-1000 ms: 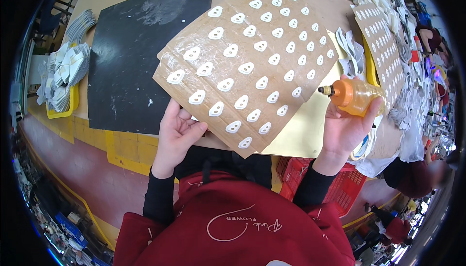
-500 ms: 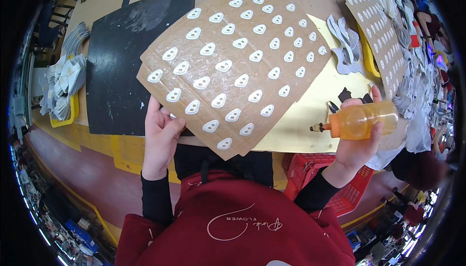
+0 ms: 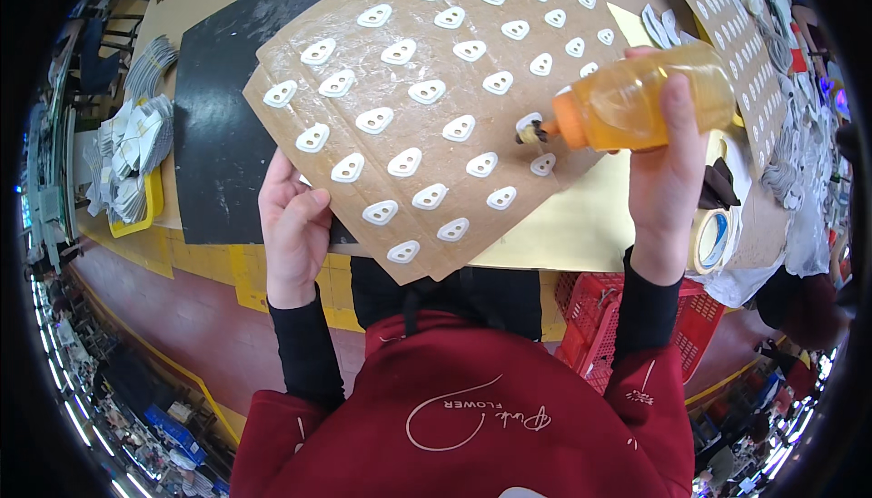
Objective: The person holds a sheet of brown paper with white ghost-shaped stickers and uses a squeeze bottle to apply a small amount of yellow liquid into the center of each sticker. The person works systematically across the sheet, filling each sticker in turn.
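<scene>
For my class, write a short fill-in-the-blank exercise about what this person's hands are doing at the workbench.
1. The right hand holds an orange ____ with its nozzle pointing at the cardboard sheet.
2. The left hand grips the cardboard sheet by its ____ edge.
3. The small pieces lying in rows on the sheet are ____ in colour.
4. Under the sheet, on the person's left, lies a ____ mat.

Missing words: bottle; left; white; black

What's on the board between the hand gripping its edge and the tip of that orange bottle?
In the head view, rows of small white pieces dot the brown board between the left hand and the bottle's nozzle.
</scene>
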The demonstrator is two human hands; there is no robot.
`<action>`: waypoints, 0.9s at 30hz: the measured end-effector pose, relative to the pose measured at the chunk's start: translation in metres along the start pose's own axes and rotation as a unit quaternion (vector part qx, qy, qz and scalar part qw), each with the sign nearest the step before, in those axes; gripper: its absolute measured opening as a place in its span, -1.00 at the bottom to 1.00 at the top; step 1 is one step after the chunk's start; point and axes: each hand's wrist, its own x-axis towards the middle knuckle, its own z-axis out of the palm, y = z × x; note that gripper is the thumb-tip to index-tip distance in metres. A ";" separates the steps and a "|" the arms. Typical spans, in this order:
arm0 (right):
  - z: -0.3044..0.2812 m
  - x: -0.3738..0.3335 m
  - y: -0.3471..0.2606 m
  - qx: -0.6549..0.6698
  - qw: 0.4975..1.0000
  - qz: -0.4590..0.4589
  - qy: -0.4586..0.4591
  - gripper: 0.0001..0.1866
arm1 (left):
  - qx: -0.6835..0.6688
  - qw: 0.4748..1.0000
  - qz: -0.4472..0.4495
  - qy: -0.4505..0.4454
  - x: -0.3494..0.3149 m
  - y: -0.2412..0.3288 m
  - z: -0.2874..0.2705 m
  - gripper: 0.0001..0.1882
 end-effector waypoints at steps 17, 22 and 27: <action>0.048 0.024 0.002 -0.079 0.996 -0.017 -0.027 -0.66 | -0.011 1.000 -0.001 0.001 -0.003 -0.001 -0.007 -0.34; 0.050 0.024 0.003 -0.102 0.993 -0.047 -0.033 -0.66 | -0.010 1.000 -0.002 0.001 -0.003 -0.002 -0.007 -0.34; 0.054 0.022 0.003 -0.089 0.993 -0.061 -0.048 -0.69 | -0.011 1.000 -0.002 -0.003 -0.003 -0.002 -0.007 -0.35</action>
